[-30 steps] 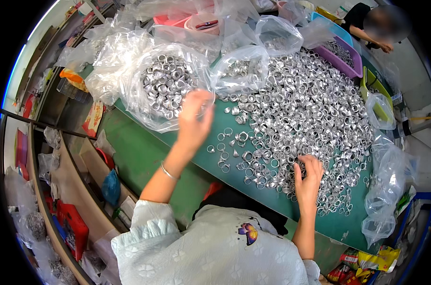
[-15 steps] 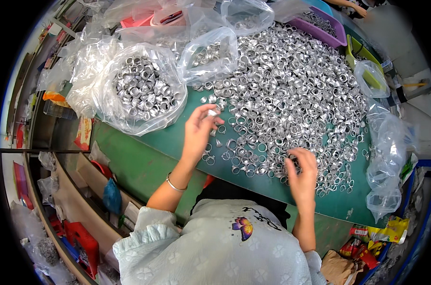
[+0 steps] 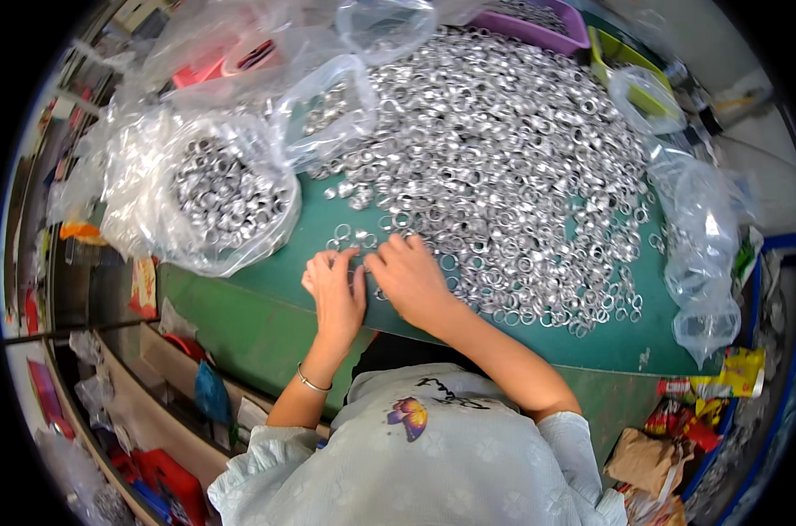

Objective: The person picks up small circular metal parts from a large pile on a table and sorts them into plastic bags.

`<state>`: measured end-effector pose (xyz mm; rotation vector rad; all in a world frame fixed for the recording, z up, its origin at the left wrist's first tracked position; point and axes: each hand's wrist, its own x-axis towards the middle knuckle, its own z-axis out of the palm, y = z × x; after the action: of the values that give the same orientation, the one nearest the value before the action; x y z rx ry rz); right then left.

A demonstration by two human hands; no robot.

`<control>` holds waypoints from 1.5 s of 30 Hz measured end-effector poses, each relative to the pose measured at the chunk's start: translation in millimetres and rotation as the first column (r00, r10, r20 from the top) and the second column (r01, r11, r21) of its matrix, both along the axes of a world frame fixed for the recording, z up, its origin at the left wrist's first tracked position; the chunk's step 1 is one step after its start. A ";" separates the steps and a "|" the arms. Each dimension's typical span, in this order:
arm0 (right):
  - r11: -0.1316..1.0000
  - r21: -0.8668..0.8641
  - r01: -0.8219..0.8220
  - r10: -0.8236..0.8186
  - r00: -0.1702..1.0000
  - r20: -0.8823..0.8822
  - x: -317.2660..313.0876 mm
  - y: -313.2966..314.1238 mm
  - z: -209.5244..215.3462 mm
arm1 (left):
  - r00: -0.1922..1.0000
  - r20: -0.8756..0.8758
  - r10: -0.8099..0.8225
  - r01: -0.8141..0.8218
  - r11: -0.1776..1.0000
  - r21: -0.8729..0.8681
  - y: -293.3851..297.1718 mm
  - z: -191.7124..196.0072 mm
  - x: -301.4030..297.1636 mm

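A broad heap of silver metal rings is spread over the green table. At its near left edge my two hands meet, almost touching. My left hand has its fingers bent and drawn together; whatever is between the tips is too small to make out. Beside it, my right hand reaches in with curled fingers, the tips low by a few loose rings, and its grasp is hidden under the hand. To the left, an open clear plastic bag holds many more rings.
Another clear bag lies open behind, near pink containers. Purple and yellow-green bins stand at the back right. Crumpled plastic lines the right table edge. Shelving with boxes stands at left.
My right hand has moved left from the near middle of the heap to beside my left hand. My left hand has come down nearer to me. The view has shifted.
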<state>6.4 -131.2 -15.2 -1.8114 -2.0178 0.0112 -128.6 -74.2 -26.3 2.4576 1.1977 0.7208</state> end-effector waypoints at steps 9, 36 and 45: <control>0.986 0.155 -0.062 0.077 0.993 -0.093 18.4 -6.5 -10.6 | 0.986 0.143 -0.085 0.082 0.996 0.024 10.2 -18.2 29.4; 0.550 -0.233 0.802 -0.624 0.209 -0.753 210.9 -223.9 15.8 | 0.727 0.025 -0.686 0.684 0.727 0.053 8.1 38.0 208.3; 0.389 -0.039 0.920 -0.914 0.380 -0.142 276.9 -213.9 -7.7 | 0.610 0.084 -0.788 0.792 0.609 -0.031 -35.3 31.9 258.6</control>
<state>283.3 -345.0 -22.9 -2.5606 -0.6238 -0.2330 130.0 -109.5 5.5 2.5084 0.0004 0.4517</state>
